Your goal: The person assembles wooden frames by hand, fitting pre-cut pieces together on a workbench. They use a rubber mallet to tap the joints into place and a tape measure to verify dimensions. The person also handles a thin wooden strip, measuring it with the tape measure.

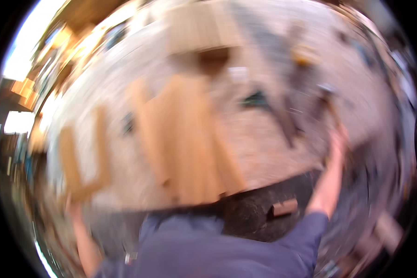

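With everything smeared, neither hand's grip is readable: left hand (74, 204) by the wooden frame (81, 160) at 8 o'clock, right hand (339, 139) at 3, so the boards (190, 139) might slip off the tabletop (273, 148).

A heavily blurred workshop shows a pale workbench top (264, 153) with a curved near edge, dark floor (250, 217) below it, and bright daylight from windows (21, 60) at the upper left.

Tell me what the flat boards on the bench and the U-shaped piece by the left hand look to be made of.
Flat boards: probably bare wood, pale tan and matt; heavy motion blur hides any grain. U-shaped piece: the same tan colour, likely unfinished wood too, held or touched by the left hand; the blur leaves it open. Bench: pale, material unclear.
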The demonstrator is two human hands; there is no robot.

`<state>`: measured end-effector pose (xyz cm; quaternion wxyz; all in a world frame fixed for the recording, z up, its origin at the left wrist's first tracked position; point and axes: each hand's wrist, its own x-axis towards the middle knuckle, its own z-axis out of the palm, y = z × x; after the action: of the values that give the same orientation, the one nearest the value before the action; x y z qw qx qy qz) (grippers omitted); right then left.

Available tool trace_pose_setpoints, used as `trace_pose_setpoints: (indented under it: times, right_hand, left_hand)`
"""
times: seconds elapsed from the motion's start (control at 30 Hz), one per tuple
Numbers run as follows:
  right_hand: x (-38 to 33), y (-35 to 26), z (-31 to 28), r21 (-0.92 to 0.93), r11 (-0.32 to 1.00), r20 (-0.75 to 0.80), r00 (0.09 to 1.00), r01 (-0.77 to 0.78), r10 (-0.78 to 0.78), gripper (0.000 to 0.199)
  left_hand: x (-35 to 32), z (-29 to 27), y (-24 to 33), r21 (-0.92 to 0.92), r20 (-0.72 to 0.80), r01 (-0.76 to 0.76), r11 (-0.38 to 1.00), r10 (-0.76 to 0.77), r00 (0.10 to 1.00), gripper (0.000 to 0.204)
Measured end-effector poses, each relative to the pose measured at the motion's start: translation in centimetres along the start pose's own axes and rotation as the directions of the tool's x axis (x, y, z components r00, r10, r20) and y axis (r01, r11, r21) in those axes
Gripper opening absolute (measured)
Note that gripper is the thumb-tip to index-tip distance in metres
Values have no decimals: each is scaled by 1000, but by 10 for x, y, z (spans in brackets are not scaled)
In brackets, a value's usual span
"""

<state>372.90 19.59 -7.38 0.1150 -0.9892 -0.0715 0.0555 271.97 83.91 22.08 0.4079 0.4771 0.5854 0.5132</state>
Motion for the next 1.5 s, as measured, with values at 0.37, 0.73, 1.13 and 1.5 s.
trace_pose_setpoints:
  times: [0.37, 0.73, 1.13, 1.5]
  right_hand:
    - [-272, -262, -103, 933, 332, -11, 934, 138, -356, 45]
    - [-595, -595, -182, 547, 22, -33, 48, 837, -998, 62]
    - [-653, -653, -209, 529, 28, -64, 72, 848, -995, 61]
    - [-643, -636, -165, 460, -130, 74, -184, 879, -980, 71]
  left_hand:
    - [-90, 43, -77, 267, 148, -238, 934, 204, 968, 31]
    - [-60, 55, -61, 394, 472, -702, 593, 524, 708, 21]
    - [-63, 54, -59, 265, 314, -596, 758, 517, 797, 16]
    - [-74, 66, -59, 428, 339, -693, 580, 608, 718, 24]
